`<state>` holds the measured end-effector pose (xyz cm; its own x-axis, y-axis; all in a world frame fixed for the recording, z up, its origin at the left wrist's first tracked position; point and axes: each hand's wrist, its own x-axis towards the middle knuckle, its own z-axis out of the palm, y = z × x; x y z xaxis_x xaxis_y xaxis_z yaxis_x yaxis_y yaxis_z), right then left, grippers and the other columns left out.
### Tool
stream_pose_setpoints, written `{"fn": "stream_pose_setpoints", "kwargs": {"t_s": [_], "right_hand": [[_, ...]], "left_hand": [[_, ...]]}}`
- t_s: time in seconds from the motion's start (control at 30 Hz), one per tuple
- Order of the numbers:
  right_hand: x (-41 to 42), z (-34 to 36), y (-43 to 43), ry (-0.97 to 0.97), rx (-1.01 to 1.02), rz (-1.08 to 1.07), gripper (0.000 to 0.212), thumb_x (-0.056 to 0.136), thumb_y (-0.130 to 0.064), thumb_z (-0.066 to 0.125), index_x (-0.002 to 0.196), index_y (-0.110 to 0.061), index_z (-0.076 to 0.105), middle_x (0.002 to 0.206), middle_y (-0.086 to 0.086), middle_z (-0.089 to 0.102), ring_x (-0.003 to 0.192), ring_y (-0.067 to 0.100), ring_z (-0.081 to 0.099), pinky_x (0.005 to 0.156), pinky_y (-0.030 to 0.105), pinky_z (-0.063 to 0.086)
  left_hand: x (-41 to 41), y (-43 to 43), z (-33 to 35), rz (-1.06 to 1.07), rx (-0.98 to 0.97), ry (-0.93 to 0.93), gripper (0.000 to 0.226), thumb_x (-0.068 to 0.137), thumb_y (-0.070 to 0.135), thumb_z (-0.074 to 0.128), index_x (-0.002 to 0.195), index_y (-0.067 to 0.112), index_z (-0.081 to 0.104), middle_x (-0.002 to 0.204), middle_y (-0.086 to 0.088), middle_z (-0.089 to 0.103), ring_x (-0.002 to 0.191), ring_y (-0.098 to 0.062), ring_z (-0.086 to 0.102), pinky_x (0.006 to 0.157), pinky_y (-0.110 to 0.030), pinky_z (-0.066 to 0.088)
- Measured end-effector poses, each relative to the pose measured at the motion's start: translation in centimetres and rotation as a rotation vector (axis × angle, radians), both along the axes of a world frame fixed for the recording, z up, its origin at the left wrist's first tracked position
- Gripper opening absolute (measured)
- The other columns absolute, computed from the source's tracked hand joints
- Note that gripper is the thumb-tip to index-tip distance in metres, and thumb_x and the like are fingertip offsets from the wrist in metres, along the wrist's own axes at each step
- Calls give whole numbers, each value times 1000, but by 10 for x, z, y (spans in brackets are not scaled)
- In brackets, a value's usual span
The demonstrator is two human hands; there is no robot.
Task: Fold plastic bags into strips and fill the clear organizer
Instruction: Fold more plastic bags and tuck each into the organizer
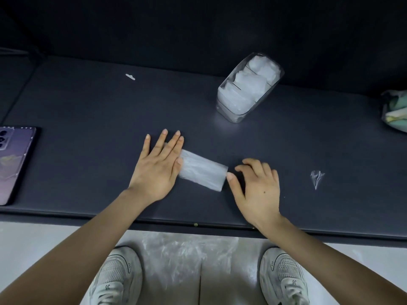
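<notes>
A folded white plastic bag strip (203, 171) lies flat on the dark table (88, 106), slanting down to the right. My left hand (159, 166) presses flat on the strip's left end with straight fingers. At the strip's right end is my right hand (256, 186), fingers loosely curled, thumb tip touching the strip's edge; it holds nothing. The clear organizer (248, 89) stands behind the strip to the right, with several folded white bags inside.
A phone (15, 164) lies at the table's left edge. One small crumpled clear plastic scrap (317, 178) sits to the right and a white scrap (130, 77) far back. A greenish bundle (396, 111) is at the right edge. More plastic lies on the floor between my shoes.
</notes>
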<state>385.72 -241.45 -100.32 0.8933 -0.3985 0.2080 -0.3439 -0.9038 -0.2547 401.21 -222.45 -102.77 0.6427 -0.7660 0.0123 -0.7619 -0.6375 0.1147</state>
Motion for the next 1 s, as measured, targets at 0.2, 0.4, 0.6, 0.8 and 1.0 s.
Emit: {"fn": "stream_pose_setpoints", "kwargs": {"t_s": [0.2, 0.4, 0.6, 0.8, 1.0], "right_hand": [[22, 12, 24, 119, 348, -245, 24, 81, -41, 65, 69, -20, 64, 86, -5, 55, 86, 19, 51, 79, 30, 39], [31, 36, 6, 141, 815, -182, 28, 83, -19, 69, 62, -23, 50, 57, -14, 52, 62, 3, 50, 62, 24, 38], [47, 68, -22, 293, 987, 89, 21, 85, -6, 67, 73, -17, 54, 60, -3, 58, 54, 9, 52, 61, 31, 49], [63, 84, -32, 233, 1068, 75, 10, 87, -12, 68, 91, -18, 62, 79, 0, 65, 66, 6, 54, 58, 19, 45], [49, 69, 1, 168, 1383, -131, 36, 84, -26, 72, 116, -14, 60, 97, 5, 72, 81, 13, 67, 73, 30, 56]], "left_hand": [[-1, 0, 2, 27, -14, 73, 58, 101, 43, 4, 149, 10, 15, 158, -3, 20, 148, -25, 11, 119, -42, -6], [4, 3, 22, 125, -362, 299, 72, 92, 60, 18, 150, 17, 18, 155, 10, 13, 147, -10, 1, 119, -25, -8], [5, -12, 63, 53, -364, 853, 65, 63, 68, 55, 121, 39, 58, 126, 24, 57, 121, 7, 48, 106, -16, 34], [-3, -22, 65, 199, -620, 1130, 15, 81, 6, 74, 92, 15, 68, 87, 9, 73, 82, -6, 68, 73, -17, 51], [-17, -31, 65, 474, -915, 1246, 16, 82, 8, 71, 97, 10, 66, 91, -2, 73, 81, -16, 69, 67, -25, 53]]}}
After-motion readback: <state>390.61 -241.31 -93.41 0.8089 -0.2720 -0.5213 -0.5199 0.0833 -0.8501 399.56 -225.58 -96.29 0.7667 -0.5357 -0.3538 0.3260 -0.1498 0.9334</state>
